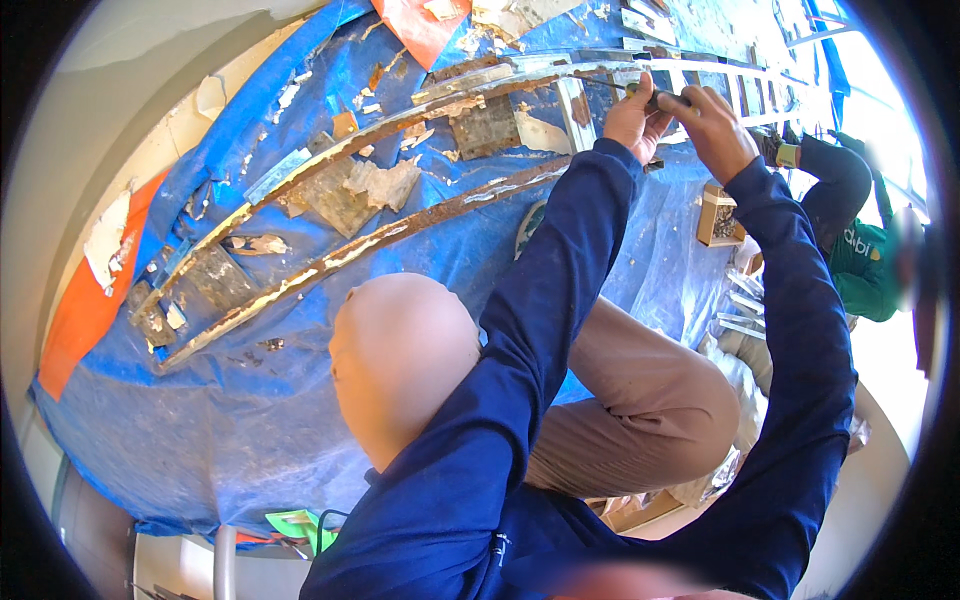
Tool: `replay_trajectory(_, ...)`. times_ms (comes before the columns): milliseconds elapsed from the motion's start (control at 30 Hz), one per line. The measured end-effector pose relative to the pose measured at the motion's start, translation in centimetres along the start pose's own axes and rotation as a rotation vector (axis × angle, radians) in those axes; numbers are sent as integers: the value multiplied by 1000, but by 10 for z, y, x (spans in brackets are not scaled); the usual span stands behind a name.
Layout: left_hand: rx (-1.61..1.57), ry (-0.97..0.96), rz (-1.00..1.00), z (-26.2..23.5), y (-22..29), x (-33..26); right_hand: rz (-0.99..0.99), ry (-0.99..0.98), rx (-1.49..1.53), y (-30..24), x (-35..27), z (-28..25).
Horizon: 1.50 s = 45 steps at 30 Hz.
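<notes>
Both my hands are raised together at the upper right, over a long wooden frame with slatted crosspieces (575, 115). Between them is a screwdriver (655, 101) with a dark handle, its thin shaft running left towards the frame's strip. My left hand (635, 125) is closed around its front part, thumb pointing up. My right hand (715, 130) grips the handle's back end, fingers curled. The shaft's tip is too small to tell whether it touches the frame. The long strips (400, 225) look rough and brown, with flaking white material on them.
A blue tarp (240, 440) lies beneath, strewn with broken flakes (385, 185) and boards. A small open box (720, 215) of small pieces sits right of my hands. Another person in a green top (862, 270) is at the far right. A pale rounded shape (405, 360) blocks the lower middle.
</notes>
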<state>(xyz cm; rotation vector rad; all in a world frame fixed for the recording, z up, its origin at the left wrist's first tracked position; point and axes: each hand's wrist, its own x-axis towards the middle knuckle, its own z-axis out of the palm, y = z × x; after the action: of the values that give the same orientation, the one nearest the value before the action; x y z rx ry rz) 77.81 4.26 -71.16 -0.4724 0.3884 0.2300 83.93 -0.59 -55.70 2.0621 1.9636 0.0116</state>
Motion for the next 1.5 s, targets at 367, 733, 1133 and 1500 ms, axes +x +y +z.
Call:
replay_trajectory(367, 22, -34, 72, 0, -6, -13, 562, -118, 384, -13, 3, 2)
replay_trajectory(733, 39, -15, 141, -3, -4, -12, 921, -440, 642, -7, 13, 4)
replay_trajectory(1133, 116, -115, 133, -7, -5, -9, 887, -315, 598, -17, 11, -3)
replay_trajectory(1500, 106, -90, 101, -10, -4, 0, 361, -57, 349, -11, -10, 15)
